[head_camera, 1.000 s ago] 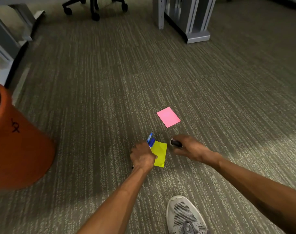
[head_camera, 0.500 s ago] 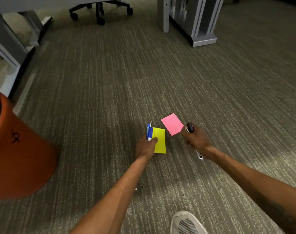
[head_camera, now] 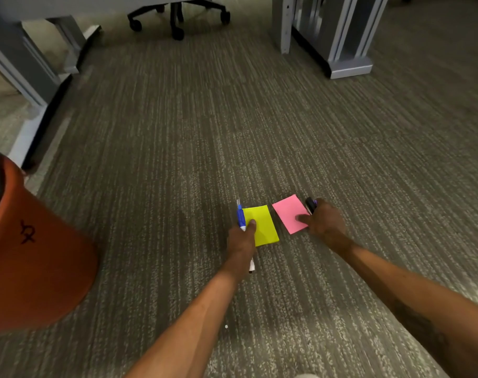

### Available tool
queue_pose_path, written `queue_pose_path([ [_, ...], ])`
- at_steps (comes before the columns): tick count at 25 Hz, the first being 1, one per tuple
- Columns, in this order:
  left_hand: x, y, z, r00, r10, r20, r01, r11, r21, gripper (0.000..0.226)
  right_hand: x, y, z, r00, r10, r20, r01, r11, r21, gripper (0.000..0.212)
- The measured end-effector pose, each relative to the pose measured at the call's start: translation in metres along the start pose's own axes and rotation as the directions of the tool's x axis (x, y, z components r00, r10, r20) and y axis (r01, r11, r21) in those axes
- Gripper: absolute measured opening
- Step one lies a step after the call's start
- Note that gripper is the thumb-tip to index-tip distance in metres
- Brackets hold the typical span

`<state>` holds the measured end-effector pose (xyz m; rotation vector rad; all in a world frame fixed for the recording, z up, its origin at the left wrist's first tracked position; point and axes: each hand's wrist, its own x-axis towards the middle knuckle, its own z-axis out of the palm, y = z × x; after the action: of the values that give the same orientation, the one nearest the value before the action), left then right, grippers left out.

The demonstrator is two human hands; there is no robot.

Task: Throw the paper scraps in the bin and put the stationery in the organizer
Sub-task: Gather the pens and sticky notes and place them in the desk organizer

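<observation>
At the far left an orange bin (head_camera: 39,249) lies close to the camera, seemingly kept near so scraps can go straight in. Further right, the left hand (head_camera: 242,242) is closed around a blue-and-white pen (head_camera: 241,218), while its thumb pins a yellow paper scrap (head_camera: 262,225) against the fingers, apparently so paper and pen travel together. Just beside it, a pink paper scrap (head_camera: 291,212) lies flat on the carpet (head_camera: 178,132). The right hand (head_camera: 323,223) is curled around a dark marker (head_camera: 310,205), with its free fingertips pressing on the pink scrap, likely to slide or pinch it up without dropping the marker. No organizer is in view.
</observation>
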<state>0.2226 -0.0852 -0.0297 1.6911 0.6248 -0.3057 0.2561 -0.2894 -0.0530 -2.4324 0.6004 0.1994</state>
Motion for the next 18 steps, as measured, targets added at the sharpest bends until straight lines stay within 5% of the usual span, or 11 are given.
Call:
queue_pose_path([
  [3, 0.002, 0.004, 0.003, 0.997, -0.034, 0.074, 0.041, 0.995, -0.090, 0.036, 0.001, -0.001, 0.005, 0.998, 0.043, 0.041, -0.044, 0.999, 0.018, 0.058],
  [7, 0.001, 0.003, 0.011, 0.997, -0.053, 0.063, 0.063, 0.980, -0.187, 0.033, -0.003, 0.003, 0.003, 0.994, 0.067, 0.086, -0.080, 0.984, 0.159, 0.020],
  [9, -0.007, 0.003, 0.014, 0.996, -0.051, 0.071, 0.066, 0.970, -0.235, 0.026, -0.014, 0.006, 0.006, 0.995, 0.059, 0.082, -0.078, 0.964, 0.254, 0.027],
  [14, -0.029, 0.001, 0.011, 0.995, -0.027, 0.093, 0.047, 0.973, -0.225, 0.023, -0.054, 0.009, 0.009, 0.982, -0.011, 0.189, -0.119, 0.738, 0.665, 0.021],
  [18, -0.034, 0.013, -0.003, 0.998, 0.032, 0.051, -0.025, 0.989, -0.146, 0.026, -0.074, 0.004, -0.001, 0.941, -0.097, 0.324, -0.170, 0.691, 0.702, 0.022],
])
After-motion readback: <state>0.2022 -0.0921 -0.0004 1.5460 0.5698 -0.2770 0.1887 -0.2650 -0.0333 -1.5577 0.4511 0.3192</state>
